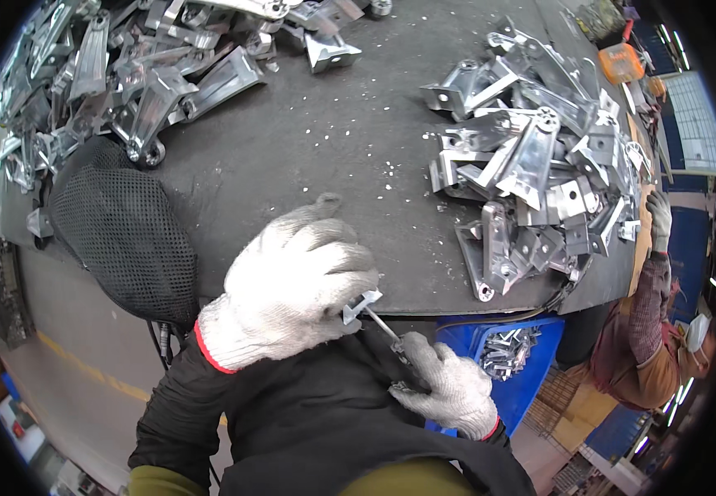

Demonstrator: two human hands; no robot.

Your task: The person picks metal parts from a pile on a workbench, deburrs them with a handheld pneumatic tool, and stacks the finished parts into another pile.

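My left hand point(296, 277) is curled round a small bright part point(364, 305) at the table's near edge; my right hand point(449, 384) is closed on a thin rod point(381, 325) that meets it. I judge this piece half-worked; brackets fill a left heap point(139, 70) and a right heap point(540, 157), and I cannot tell which is finished. Pale chips dot the dark table point(333, 140) between them. A black mesh panel point(122, 227) stands left, a blue bin point(550, 351) of metal pieces low right, a co-worker point(639, 360) beyond.
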